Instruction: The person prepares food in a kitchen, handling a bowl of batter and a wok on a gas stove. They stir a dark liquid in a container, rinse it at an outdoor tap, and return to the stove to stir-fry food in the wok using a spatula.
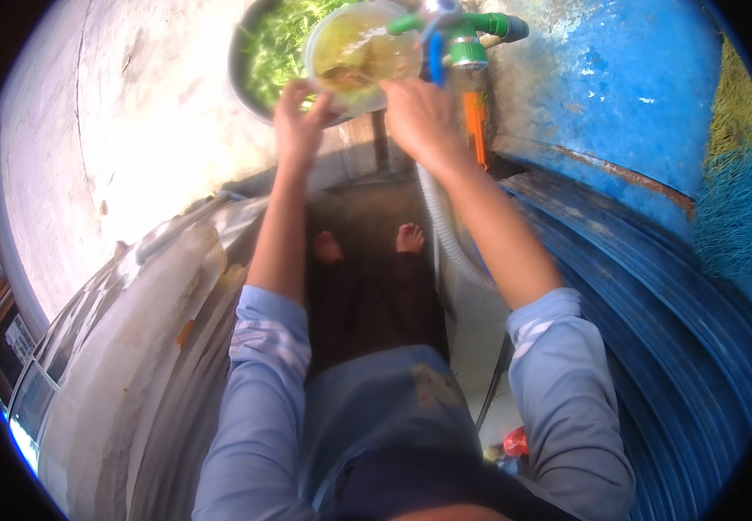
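Note:
Near the top of the head view, a translucent plastic bowl (366, 55) with yellowish-brown contents is held at its near rim. My left hand (303, 117) is at its lower left edge, fingers bent and blurred; its grip is unclear. My right hand (418, 114) pinches the bowl's lower right rim. Behind and below the bowl is a dark-rimmed basin (239, 78) filled with green leaves (275, 42). Just right of the bowl stands a green plastic tap fitting (468, 49) with a blue lever (435, 58).
A grey corrugated hose (447, 238) hangs beneath my right forearm. Corrugated sheets flank me, pale (135, 338) at left and blue (649, 280) at right. An orange strip (475, 127) hangs under the tap. Blue and yellow netting (737, 189) lies at far right.

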{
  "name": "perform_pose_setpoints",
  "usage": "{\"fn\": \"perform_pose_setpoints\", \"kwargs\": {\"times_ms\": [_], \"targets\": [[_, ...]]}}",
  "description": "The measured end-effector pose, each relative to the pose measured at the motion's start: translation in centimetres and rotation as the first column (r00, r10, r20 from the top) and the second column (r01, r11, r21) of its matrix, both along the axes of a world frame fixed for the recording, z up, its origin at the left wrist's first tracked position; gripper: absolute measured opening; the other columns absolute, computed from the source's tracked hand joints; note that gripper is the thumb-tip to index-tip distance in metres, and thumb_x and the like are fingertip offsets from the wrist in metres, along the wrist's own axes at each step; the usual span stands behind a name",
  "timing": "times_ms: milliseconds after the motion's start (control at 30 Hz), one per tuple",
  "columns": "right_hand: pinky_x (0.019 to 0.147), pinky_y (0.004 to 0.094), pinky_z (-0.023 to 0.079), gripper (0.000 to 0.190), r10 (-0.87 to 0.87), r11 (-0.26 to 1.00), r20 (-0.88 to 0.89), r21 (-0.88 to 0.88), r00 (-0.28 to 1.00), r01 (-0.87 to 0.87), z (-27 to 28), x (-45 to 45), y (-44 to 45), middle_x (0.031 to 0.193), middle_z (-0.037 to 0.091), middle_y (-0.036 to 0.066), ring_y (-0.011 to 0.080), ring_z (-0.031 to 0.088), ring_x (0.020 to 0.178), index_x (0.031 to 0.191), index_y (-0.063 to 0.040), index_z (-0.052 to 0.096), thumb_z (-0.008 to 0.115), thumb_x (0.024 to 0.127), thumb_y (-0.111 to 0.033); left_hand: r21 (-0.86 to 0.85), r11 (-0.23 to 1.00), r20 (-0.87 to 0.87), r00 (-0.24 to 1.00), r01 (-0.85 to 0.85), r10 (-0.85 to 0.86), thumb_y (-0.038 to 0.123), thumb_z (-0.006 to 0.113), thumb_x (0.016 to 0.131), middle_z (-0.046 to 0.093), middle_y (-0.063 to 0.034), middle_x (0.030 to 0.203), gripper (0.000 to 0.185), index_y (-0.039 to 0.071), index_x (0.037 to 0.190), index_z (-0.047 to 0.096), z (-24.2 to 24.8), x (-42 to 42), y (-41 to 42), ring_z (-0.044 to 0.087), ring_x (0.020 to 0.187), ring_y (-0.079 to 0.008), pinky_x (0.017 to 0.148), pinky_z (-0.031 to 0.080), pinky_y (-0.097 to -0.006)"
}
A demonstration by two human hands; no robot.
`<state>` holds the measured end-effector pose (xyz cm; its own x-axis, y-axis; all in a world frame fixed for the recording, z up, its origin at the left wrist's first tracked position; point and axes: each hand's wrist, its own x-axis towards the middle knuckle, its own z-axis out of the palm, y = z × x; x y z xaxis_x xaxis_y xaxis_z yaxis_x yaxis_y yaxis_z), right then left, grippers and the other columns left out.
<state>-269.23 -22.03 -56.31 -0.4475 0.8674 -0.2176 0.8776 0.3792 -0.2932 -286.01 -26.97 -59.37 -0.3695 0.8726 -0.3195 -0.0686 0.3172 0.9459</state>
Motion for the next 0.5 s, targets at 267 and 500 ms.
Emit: {"fn": "perform_pose_setpoints", "kwargs": {"times_ms": [267,500], "targets": [[0.070,0.0459,0.053,0.021,-0.047,0.998,0.078,-0.049,0.996,0.051,0.2,0.2,0.4,0.091,0.068,0.022,0.0362,0.068,0.084,0.096,-0.004,0.068,0.055,0.080,-0.005,0.023,1.000,0.000,1.000,0.003,-0.003,0.002,0.060,0.087,0.061,-0.0225,0.107,0.019,-0.006,0.101,0.049,-0.3,0.6,-0.2,0.071,0.077,-0.0272,0.062,0.061,-0.0315],[0.075,0.0451,0.054,0.017,-0.230,0.965,-0.214,-0.177,0.949,0.194,1.6,0.0,-0.1,0.088,0.069,0.020,0.0367,0.068,0.089,0.089,-0.002,0.070,0.059,0.079,-0.009,0.025,0.996,0.305,0.949,-0.087,0.076,0.002,0.056,0.089,0.059,-0.0215,0.105,0.021,-0.005,0.104,0.044,-1.2,1.2,-0.9,0.070,0.081,-0.0322,0.071,0.061,-0.0362]]}}
